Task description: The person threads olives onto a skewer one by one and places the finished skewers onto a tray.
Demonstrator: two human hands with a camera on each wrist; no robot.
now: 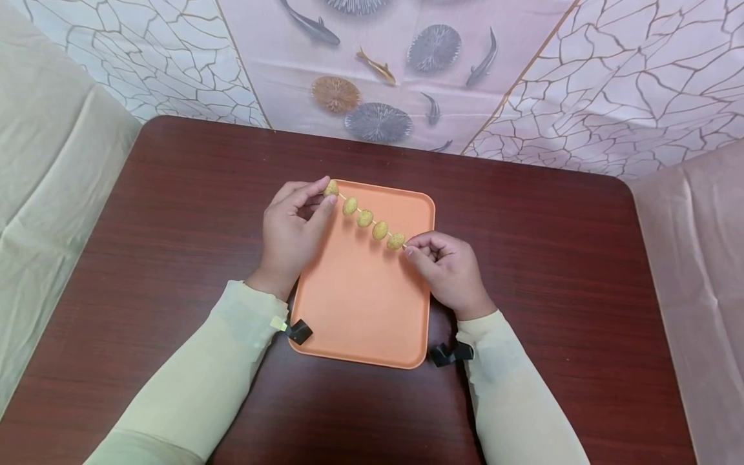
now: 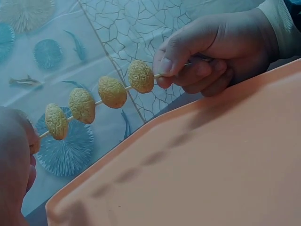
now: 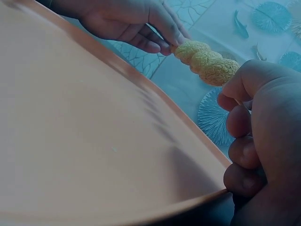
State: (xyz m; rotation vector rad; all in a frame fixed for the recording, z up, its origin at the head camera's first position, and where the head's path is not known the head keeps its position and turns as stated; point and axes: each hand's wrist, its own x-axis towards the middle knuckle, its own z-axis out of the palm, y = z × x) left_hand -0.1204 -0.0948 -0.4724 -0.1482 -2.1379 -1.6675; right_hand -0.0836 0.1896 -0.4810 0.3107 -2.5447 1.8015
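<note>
Several small, wrinkled yellow balls (image 1: 365, 218) are threaded with gaps between them on a thin skewer (image 1: 374, 223), held above an orange tray (image 1: 360, 303). My left hand (image 1: 293, 226) pinches the ball at the skewer's far left end between thumb and fingers. At the other end, my right hand (image 1: 447, 268) pinches the bare stick just beyond the last ball (image 2: 141, 76). The left wrist view shows the skewer slanting up toward the right hand (image 2: 211, 56). In the right wrist view, the balls (image 3: 207, 61) overlap in line, and the left hand (image 3: 127, 21) is behind them.
The tray lies on a dark reddish-brown table (image 1: 558, 271). A patterned cloth (image 1: 401, 71) with fish and round motifs hangs behind it. Pale fabric (image 1: 52, 142) covers the left side, and more fabric (image 1: 697, 258) the right. The skewer's shadow falls on the tray.
</note>
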